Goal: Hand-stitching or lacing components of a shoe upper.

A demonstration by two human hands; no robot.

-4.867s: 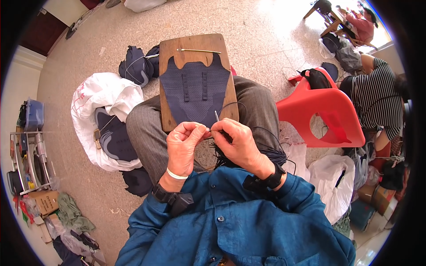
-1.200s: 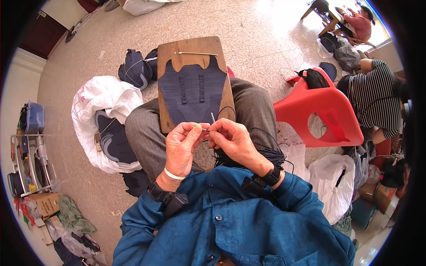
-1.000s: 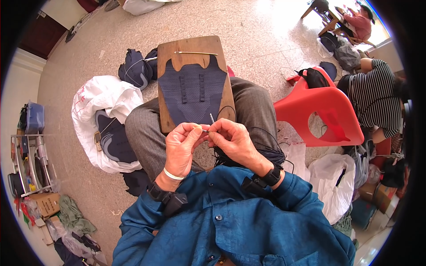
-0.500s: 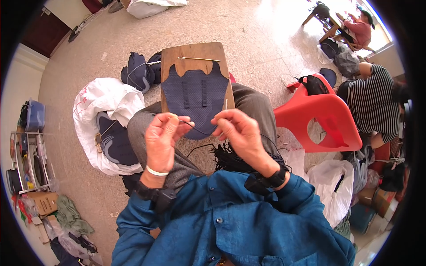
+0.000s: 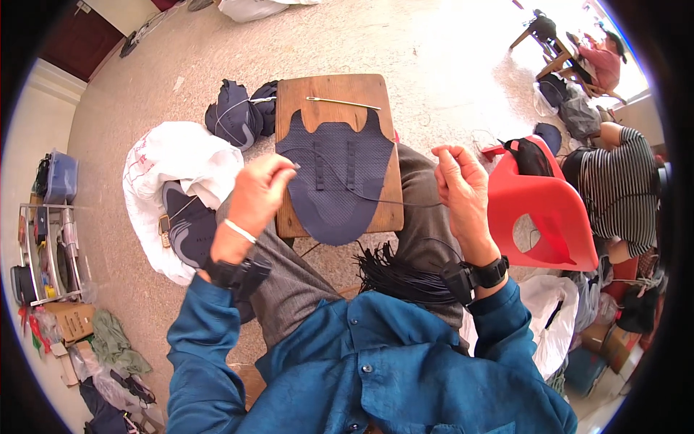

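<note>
A dark blue knit shoe upper [image 5: 332,210], with two rows of small loops down its middle, lies flat on a wooden stool [image 5: 394,181] between my knees. Over it runs a thin black cord [image 5: 383,200], curving slackly from one hand to the other. My left hand [image 5: 256,192], left of the upper, is pinched closed at one end of this cord. To the right, above my thigh, my right hand [image 5: 465,192] is closed on the cord's other part. A long metal needle [image 5: 343,103] rests across the stool's far end.
A bundle of black cords [image 5: 405,278] lies on my right thigh. White bags with more blue uppers [image 5: 188,228] stand at left, beside a tied blue bundle [image 5: 235,116]. At right are a red plastic stool [image 5: 560,224] and a person in a striped top [image 5: 618,192].
My hands have moved wide apart, left hand leftward and right hand rightward, drawing the cord out between them. The view has shifted slightly, so the whole upper now shows.
</note>
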